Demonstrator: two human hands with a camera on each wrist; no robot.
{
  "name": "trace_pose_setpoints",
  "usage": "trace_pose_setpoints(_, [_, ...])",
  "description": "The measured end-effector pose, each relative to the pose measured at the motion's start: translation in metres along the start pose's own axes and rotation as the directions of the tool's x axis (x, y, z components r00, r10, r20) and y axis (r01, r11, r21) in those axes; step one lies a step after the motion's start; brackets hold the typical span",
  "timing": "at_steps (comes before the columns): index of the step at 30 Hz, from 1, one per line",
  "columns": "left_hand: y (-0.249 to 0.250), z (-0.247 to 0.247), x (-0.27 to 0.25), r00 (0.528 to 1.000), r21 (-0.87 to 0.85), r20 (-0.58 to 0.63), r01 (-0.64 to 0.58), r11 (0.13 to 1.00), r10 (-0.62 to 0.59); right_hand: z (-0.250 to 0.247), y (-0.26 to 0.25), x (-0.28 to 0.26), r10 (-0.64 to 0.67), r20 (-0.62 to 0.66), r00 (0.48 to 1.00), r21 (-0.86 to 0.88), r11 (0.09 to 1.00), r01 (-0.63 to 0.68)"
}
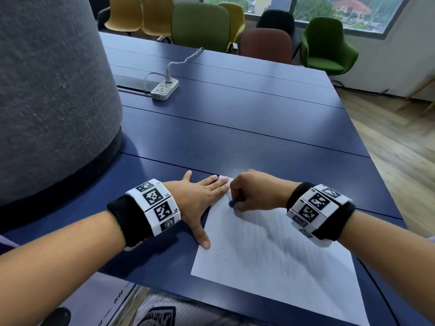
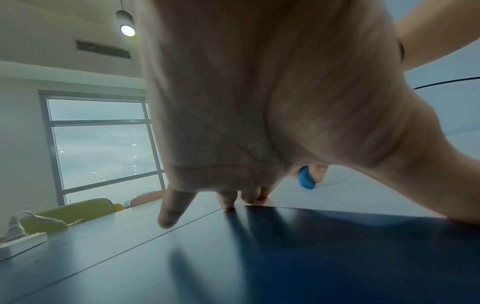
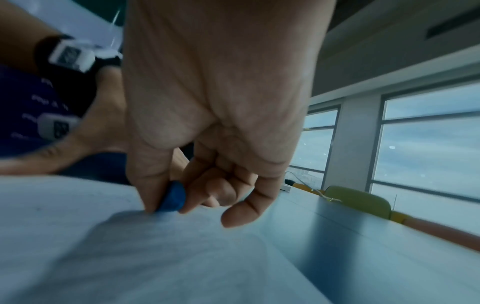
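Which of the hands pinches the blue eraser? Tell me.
The right hand: it pinches the eraser against the paper; the left hand lies flat, holding nothing.

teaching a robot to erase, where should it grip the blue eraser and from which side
Probably pinch the blue eraser across its broad sides, high up, coming from above, as the right hand does. Its lower edge rests on the paper and must stay free; the left hand lies flat beside it, blocking that side.
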State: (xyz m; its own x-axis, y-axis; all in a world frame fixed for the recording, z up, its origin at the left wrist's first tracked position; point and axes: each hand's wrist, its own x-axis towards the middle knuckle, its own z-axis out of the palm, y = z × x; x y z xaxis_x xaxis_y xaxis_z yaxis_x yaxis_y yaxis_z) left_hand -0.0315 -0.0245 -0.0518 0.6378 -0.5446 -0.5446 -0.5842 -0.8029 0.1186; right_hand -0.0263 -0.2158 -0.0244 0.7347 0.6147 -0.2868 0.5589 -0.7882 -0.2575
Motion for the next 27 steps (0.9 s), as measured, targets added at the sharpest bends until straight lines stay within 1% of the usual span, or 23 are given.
trace_pose_setpoints(1, [0.0, 0.0, 0.0, 1.0, -0.006, -0.001, 0.001, 1.0, -0.001, 0.0, 0.001, 0.001, 0.007, -0.04, 0.999, -0.014, 1.0, -0.007])
trace_pose_setpoints(2, [0.0, 0.001, 0.0, 1.0, -0.01, 0.0, 0.003, 1.0, -0.003, 0.002, -0.001, -0.001, 0.001, -0.039, 0.999, 0.002, 1.0, -0.001])
trace_pose_setpoints(3, [0.0, 0.001, 0.0, 1.0, -0.013, 0.001, 0.005, 1.0, -0.005, 0.005, -0.005, -0.004, -0.025, 0.0, 1.0, 0.031, 0.999, 0.025])
trace_pose_setpoints(4, [0.0, 0.001, 0.0, 1.0, -0.016, 0.006, 0.01, 1.0, -0.01, 0.009, -0.011, -0.009, -0.06, 0.068, 0.996, 0.058, 0.997, 0.056])
trace_pose_setpoints(6, [0.001, 0.001, -0.001, 1.0, -0.015, 0.017, 0.018, 1.0, -0.018, 0.013, -0.02, -0.015, -0.104, 0.189, 0.977, 0.089, 0.992, 0.088])
trace_pose_setpoints(7, [0.001, 0.001, -0.002, 1.0, -0.014, 0.018, 0.02, 1.0, -0.019, 0.011, -0.021, -0.015, -0.104, 0.2, 0.974, 0.09, 0.992, 0.088])
trace_pose_setpoints(8, [0.001, 0.001, -0.002, 1.0, -0.013, 0.018, 0.018, 1.0, -0.018, 0.008, -0.02, -0.012, -0.091, 0.171, 0.981, 0.086, 0.993, 0.077])
trace_pose_setpoints(10, [0.002, 0.0, -0.002, 1.0, -0.021, 0.013, 0.012, 1.0, -0.011, 0.003, -0.015, -0.008, -0.048, 0.059, 0.997, 0.066, 0.997, 0.044])
trace_pose_setpoints(11, [0.002, 0.001, -0.002, 1.0, -0.025, 0.007, 0.009, 1.0, -0.009, 0.004, -0.014, -0.008, -0.03, 0.024, 0.999, 0.066, 0.997, 0.028])
trace_pose_setpoints(12, [0.002, 0.001, -0.002, 1.0, -0.022, 0.007, 0.008, 1.0, -0.008, 0.007, -0.015, -0.011, -0.027, 0.028, 0.999, 0.086, 0.996, 0.024])
trace_pose_setpoints(13, [0.002, 0.001, -0.002, 1.0, -0.015, 0.011, 0.01, 1.0, -0.01, 0.011, -0.018, -0.015, -0.043, 0.071, 0.997, 0.11, 0.993, 0.035])
trace_pose_setpoints(15, [0.002, 0.001, -0.002, 1.0, -0.005, 0.02, 0.018, 1.0, -0.018, 0.018, -0.026, -0.023, -0.104, 0.211, 0.972, 0.153, 0.986, 0.072])
trace_pose_setpoints(16, [0.002, 0.001, -0.002, 1.0, -0.004, 0.023, 0.021, 1.0, -0.021, 0.018, -0.028, -0.024, -0.117, 0.245, 0.963, 0.157, 0.984, 0.08])
trace_pose_setpoints(17, [0.002, 0.0, -0.002, 1.0, -0.004, 0.022, 0.022, 1.0, -0.022, 0.017, -0.027, -0.021, -0.102, 0.233, 0.967, 0.143, 0.987, 0.07])
trace_pose_setpoints(20, [0.002, 0.001, -0.002, 1.0, -0.008, 0.016, 0.016, 1.0, -0.016, 0.013, -0.021, -0.016, -0.019, 0.1, 0.995, 0.104, 0.995, 0.009])
trace_pose_setpoints(21, [0.002, 0.001, -0.002, 1.0, -0.009, 0.015, 0.016, 1.0, -0.016, 0.015, -0.022, -0.017, -0.033, 0.096, 0.995, 0.106, 0.994, 0.023])
trace_pose_setpoints(22, [0.002, 0.001, -0.002, 1.0, -0.008, 0.018, 0.016, 1.0, -0.016, 0.018, -0.026, -0.02, -0.069, 0.124, 0.99, 0.115, 0.992, 0.055])
trace_pose_setpoints(24, [0.002, 0.001, -0.003, 1.0, -0.007, 0.024, 0.021, 1.0, -0.021, 0.023, -0.035, -0.028, -0.148, 0.229, 0.962, 0.14, 0.983, 0.117])
trace_pose_setpoints(25, [0.002, 0.0, -0.003, 0.999, -0.004, 0.023, 0.023, 1.0, -0.023, 0.022, -0.036, -0.028, -0.159, 0.25, 0.955, 0.141, 0.982, 0.127])
trace_pose_setpoints(27, [0.001, 0.001, -0.003, 0.999, -0.005, 0.021, 0.025, 1.0, -0.025, 0.017, -0.031, -0.024, -0.106, 0.194, 0.975, 0.109, 0.99, 0.086])
